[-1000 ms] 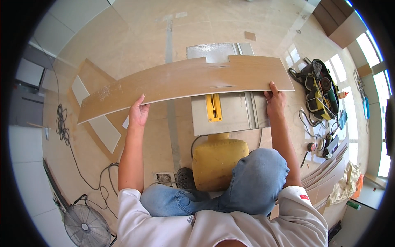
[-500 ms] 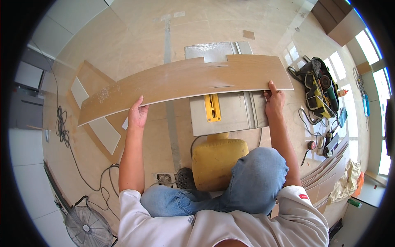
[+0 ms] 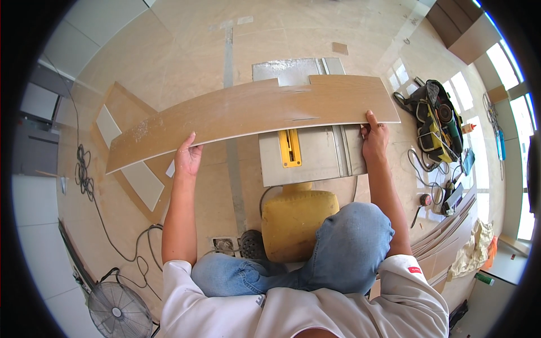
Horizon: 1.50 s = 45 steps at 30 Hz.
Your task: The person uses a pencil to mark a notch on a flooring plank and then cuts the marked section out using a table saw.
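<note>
Still, hardly anything shifts: my left hand (image 3: 187,160) and right hand (image 3: 375,142) pinch the notched board (image 3: 236,112), so work seems paused.

The place was identified as a makeshift indoor workshop. On a glossy floor (image 3: 174,62), a table saw (image 3: 318,155) was found set up. A filled tool bag (image 3: 433,142) was noted at the right, near a heap of board strips (image 3: 449,228). Loose cable (image 3: 84,176) was observed at the left, near a fan (image 3: 116,311), and daylight was admitted by windows (image 3: 505,63) at the right.

beige floor (image 3: 298,34) gleams near apparent windows (image 3: 500,63).
</note>
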Available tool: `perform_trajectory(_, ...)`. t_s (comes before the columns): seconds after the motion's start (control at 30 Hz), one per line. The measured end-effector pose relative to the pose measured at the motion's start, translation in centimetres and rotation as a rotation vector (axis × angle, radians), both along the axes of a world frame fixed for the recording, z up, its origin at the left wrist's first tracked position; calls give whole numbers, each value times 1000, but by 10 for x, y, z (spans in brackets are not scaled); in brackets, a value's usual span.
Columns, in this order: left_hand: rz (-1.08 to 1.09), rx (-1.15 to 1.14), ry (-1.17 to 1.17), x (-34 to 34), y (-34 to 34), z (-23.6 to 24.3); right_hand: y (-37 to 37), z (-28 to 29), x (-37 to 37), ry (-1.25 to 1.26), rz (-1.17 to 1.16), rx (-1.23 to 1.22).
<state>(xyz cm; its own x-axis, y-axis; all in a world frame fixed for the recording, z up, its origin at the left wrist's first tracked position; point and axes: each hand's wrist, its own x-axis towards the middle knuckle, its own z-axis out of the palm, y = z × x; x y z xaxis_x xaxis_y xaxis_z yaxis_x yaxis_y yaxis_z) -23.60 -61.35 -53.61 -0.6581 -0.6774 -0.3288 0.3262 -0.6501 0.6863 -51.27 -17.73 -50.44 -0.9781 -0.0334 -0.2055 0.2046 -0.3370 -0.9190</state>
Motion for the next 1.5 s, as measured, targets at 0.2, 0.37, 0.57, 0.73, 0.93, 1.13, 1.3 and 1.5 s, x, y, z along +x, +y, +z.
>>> perform_trajectory(0.2,-7,-1,11,1,1,-2,0,0,0,35,6,-10)
perform_trajectory(0.37,2,3,25,3,-1,-6,-1,2,2,60,26,-8)
perform_trajectory(0.57,14,-3,14,3,2,-4,-1,2,2,55,13,0)
perform_trajectory(0.73,23,-7,1,3,4,-2,0,0,1,29,14,12)
perform_trajectory(0.93,11,-23,10,1,3,4,-2,1,1,78,17,10)
perform_trajectory(1.13,15,-35,-29,-2,8,13,-2,4,1,75,8,36)
perform_trajectory(1.3,11,-28,-29,-1,5,10,-5,4,2,77,-14,61)
perform_trajectory(1.5,22,-27,-31,-1,8,9,-4,2,1,64,-11,22)
